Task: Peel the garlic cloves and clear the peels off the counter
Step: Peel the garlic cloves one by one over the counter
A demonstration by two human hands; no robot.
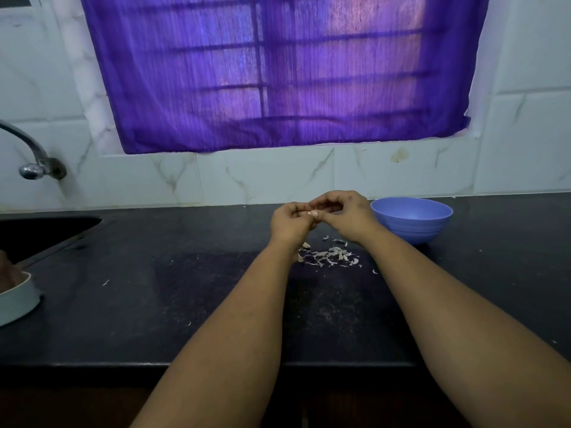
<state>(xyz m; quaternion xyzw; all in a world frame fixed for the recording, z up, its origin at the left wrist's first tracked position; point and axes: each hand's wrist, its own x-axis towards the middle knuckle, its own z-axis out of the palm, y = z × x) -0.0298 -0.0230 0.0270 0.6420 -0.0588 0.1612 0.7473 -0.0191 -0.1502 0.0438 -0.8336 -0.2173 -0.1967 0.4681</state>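
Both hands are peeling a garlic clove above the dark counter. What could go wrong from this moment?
1. The garlic clove, pinched between left hand and right hand, could slip onto the counter.
2. Falling skin may scatter beyond the peels, possibly into the blue bowl close by.

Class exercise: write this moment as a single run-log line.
step: peeling | left hand: pinches garlic clove | right hand: pinches same clove | peels: on counter | blue bowl: right

Two bare forearms enter from the bottom of the frame, ending mid-frame in the left hand (289,225) and right hand (346,213). No sleeves, rings, bracelets or watch show. Fingernails look short and unpainted.
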